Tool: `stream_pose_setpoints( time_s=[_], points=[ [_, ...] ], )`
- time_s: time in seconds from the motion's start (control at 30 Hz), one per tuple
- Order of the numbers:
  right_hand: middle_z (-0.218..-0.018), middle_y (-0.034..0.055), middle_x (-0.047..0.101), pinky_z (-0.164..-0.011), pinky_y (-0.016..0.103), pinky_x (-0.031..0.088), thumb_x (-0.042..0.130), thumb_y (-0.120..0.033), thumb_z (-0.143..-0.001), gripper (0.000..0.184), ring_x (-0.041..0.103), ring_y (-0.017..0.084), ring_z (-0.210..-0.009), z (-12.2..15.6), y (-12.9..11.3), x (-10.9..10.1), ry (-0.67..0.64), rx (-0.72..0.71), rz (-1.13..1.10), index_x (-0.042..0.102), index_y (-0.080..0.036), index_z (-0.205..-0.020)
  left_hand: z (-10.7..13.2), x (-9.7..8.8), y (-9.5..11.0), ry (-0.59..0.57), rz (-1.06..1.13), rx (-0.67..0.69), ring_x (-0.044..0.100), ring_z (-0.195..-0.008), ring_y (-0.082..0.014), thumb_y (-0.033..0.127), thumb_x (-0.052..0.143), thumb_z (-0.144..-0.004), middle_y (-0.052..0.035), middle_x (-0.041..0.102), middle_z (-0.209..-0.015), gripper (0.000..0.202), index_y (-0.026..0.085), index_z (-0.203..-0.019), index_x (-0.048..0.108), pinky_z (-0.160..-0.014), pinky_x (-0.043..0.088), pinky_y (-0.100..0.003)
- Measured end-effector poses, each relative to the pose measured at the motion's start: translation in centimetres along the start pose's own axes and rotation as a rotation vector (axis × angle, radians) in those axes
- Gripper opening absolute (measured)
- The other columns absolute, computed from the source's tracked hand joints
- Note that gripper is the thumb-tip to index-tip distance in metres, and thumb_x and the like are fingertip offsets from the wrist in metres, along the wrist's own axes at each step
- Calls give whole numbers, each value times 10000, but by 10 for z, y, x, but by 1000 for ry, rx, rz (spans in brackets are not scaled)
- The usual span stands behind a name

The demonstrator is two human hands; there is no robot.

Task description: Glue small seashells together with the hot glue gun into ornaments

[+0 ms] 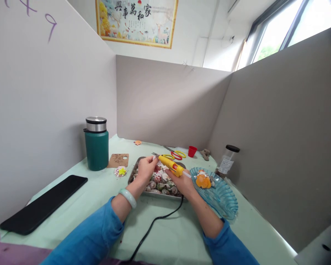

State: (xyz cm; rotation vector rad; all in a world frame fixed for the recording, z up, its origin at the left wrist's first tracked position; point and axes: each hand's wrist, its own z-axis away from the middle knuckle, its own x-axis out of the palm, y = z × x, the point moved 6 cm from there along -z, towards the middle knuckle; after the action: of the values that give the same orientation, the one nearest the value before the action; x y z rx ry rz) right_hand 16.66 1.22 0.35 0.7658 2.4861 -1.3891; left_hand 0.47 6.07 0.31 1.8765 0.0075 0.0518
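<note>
My right hand (182,182) is closed around a yellow glue gun (171,165) whose tip points left and whose black cord (154,224) trails toward me. My left hand (146,167) pinches something small right at the gun's tip; I cannot make out what it is. Both hands hover over a metal tray (154,194) filled with several shells. A pale bangle sits on my left wrist.
A blue glass shell-shaped dish (223,200) with orange pieces lies right of the tray. Behind are scissors (176,154), a red cup (192,151) and a jar (227,160). At left stand a green flask (96,144), a brown card (118,160) and a black slab (44,204). Partitions enclose the table.
</note>
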Motion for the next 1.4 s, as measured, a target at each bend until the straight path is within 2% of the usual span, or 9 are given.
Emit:
stream_pose_setpoints(
  time_s=[0.53, 0.73, 1.0, 1.4],
  points=[
    [-582, -8, 580, -514, 236, 387, 633, -499, -751, 341, 495, 130, -533, 1, 0, 1, -11, -3, 9, 634, -158, -738, -2, -3, -3, 13, 23, -8, 517, -445, -125, 425, 598, -725, -7, 578, -472, 297, 133, -708, 652, -469, 402, -216],
    [-649, 18, 628, -527, 246, 406, 623, -499, -745, 350, 533, 152, -580, 1, -3, -1, 7, 1, -10, 651, -152, -782, -1, -2, -3, 5, 27, -6, 515, -440, -123, 426, 602, -720, -6, 577, -470, 295, 136, -706, 654, -465, 399, -214],
    [-610, 5, 606, -539, 246, 414, 619, -499, -756, 343, 524, 146, -562, 1, -3, 0, -12, -8, 35, 650, -157, -761, -1, -3, -1, 40, 19, 6, 527, -434, -126, 426, 603, -710, -4, 580, -464, 292, 140, -698, 660, -462, 388, -215],
    [-646, 24, 640, -549, 258, 430, 615, -515, -758, 368, 560, 166, -586, 1, -6, -6, 47, -4, 26, 662, -151, -790, 2, -3, 4, 32, -28, 30, 505, -446, -118, 451, 593, -729, -5, 582, -474, 313, 157, -622, 596, -473, 371, -211]
  ],
)
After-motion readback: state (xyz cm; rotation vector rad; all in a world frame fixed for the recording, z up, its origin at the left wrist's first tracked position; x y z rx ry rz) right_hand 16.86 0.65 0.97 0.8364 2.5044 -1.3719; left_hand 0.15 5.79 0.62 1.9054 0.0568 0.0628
